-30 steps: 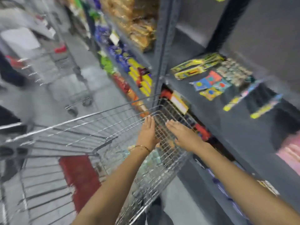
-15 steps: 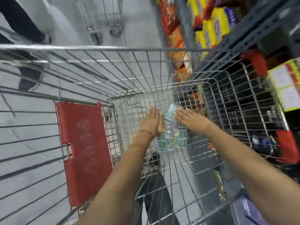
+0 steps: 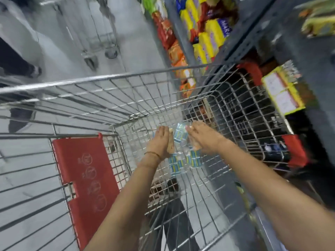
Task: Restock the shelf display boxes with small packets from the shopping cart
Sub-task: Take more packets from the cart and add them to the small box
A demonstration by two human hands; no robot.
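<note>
A wire shopping cart point(image 3: 108, 77) fills the view, and I look down into its basket. Small blue-and-white packets point(image 3: 180, 134) lie in a loose pile on the basket floor, with more packets point(image 3: 194, 160) nearer me. My left hand point(image 3: 159, 142) is flat, fingers straight, on the left side of the pile. My right hand point(image 3: 204, 138) is flat on the right side, its fingertips touching the top packets. The palms face each other with the packets between them. I cannot tell whether the packets are lifted.
The cart's red child-seat flap point(image 3: 85, 178) lies to the left. Grey shelving point(image 3: 253, 33) with yellow and orange snack packs point(image 3: 212, 38) and a yellow display box point(image 3: 282, 93) runs along the right. Another cart point(image 3: 97, 42) and a person's shoe point(image 3: 34, 71) are on the aisle floor.
The view swung from the shelf down into the cart. Both hands went from the cart's rim down to the basket floor and closed in on either side of the packets.
</note>
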